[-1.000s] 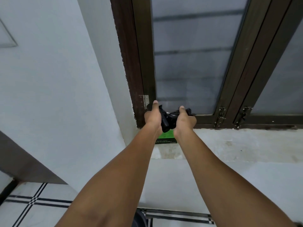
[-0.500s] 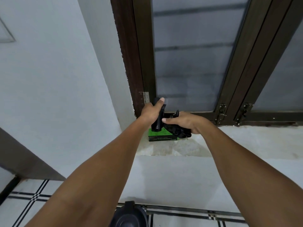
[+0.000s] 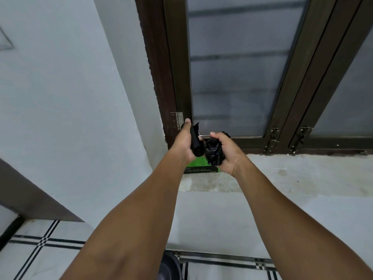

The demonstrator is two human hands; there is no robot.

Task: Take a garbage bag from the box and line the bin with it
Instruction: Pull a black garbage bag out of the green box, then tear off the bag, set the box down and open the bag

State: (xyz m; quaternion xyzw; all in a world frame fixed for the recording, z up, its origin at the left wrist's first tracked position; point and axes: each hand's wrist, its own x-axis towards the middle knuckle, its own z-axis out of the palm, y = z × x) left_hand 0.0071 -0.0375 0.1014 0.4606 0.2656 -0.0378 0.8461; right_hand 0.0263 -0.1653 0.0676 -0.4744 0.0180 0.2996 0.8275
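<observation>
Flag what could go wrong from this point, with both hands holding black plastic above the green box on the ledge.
1. The left hand grips the bag roll and the right hand a crumpled bag; if the two are not yet torn apart, a pull may drag out extra bags or rip this one.
2. The green box sits on the ledge, largely hidden by the hands; a bump could knock it off.

A home interior: white plastered walls [image 3: 60, 98], dark-framed frosted window [image 3: 232, 77], concrete sill [image 3: 302, 172], striped floor tiles [image 3: 40, 249].
</observation>
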